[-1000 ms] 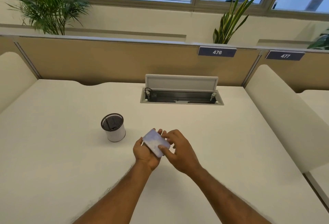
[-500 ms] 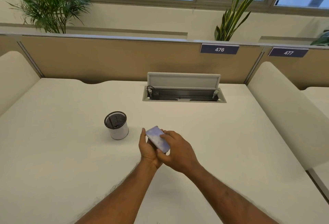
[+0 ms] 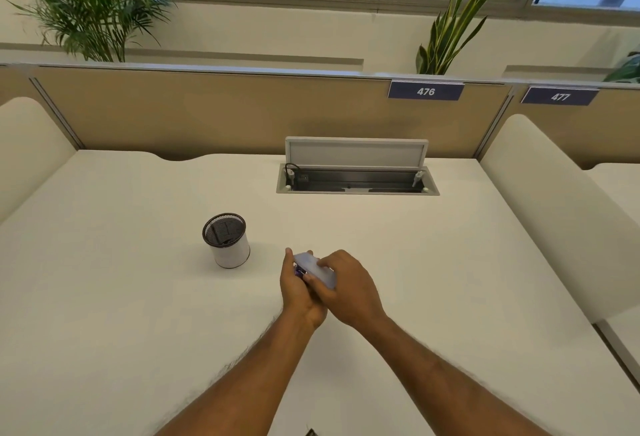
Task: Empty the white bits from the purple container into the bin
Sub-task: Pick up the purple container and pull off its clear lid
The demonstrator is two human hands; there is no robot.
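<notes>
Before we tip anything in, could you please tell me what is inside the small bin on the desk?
The bin holds a dark object; what it is cannot be told. Its wall hides the bottom. No white bits show.

The small pale purple plastic container (image 3: 313, 267) is blurred and mostly covered by the left hand (image 3: 299, 291) and right hand (image 3: 346, 288); its contents cannot be seen. The dark contents of the white cylindrical bin (image 3: 227, 240) are too small to identify. Both forearms are cut off by the bottom edge.

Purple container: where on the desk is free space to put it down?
The desk is bare right of both hands, up to the side cushion, and left of the bin. Only the strip between bin and left hand, which with the right hand holds the purple container, is tight.
</notes>
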